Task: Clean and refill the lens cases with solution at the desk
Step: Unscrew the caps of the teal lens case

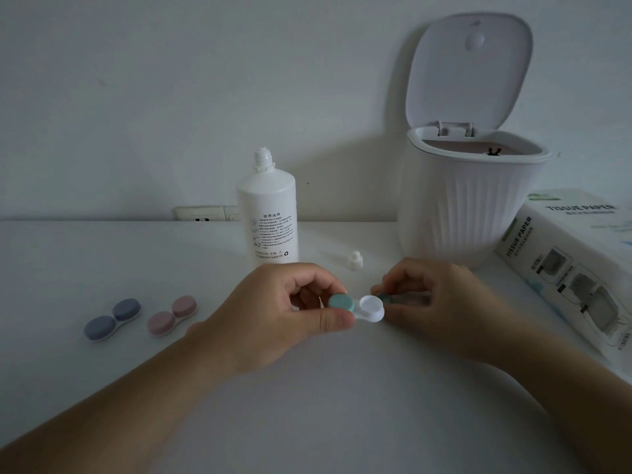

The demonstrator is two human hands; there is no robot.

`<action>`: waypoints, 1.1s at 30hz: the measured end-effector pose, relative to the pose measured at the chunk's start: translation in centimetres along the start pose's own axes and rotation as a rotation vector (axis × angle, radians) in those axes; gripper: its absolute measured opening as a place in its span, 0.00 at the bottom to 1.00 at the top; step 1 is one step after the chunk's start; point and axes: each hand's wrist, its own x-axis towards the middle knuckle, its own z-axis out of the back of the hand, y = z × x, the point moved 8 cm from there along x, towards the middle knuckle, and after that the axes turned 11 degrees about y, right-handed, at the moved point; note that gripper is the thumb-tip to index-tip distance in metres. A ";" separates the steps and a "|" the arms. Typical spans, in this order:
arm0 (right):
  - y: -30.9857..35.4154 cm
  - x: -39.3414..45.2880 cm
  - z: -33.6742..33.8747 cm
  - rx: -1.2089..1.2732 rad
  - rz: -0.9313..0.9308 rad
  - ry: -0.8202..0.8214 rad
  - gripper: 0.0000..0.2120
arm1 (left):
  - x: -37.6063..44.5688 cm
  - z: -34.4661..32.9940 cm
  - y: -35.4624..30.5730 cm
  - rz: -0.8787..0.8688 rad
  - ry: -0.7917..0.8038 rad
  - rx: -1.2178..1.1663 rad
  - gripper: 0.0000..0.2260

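Lens case (357,307) with a white base sits just below the middle of the frame, held above the desk (102,261) between both hands. The left hand (273,309) pinches its end that still carries a green cap (341,301), thumb below and fingers curled above. Its other well lies uncovered. The right hand (441,299) pinches the loose green cap (384,298) just beside that open well. At lower left lie a blue lens case (113,319) and a pink lens case (172,315), both capped. Behind the hands stands the uncapped solution bottle (268,213), its small white cap (355,260) near it. At right stand an open-lidded white bin (468,200) and a tissue box (567,261).
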 end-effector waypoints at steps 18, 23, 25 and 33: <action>4.3 -1.2 -0.2 0.042 0.234 0.140 0.17 | 0.1 0.3 -0.3 -0.038 -0.037 -0.003 0.15; 4.2 -1.4 -0.2 0.139 0.235 0.106 0.16 | 0.0 0.3 -0.5 -0.061 -0.040 -0.023 0.14; 4.2 -1.4 -0.2 0.166 0.235 0.105 0.17 | 0.0 0.3 -0.6 -0.069 -0.042 -0.020 0.14; 4.6 -1.4 -0.2 0.232 0.250 0.124 0.13 | -0.1 0.0 -1.1 -0.071 0.006 -0.030 0.16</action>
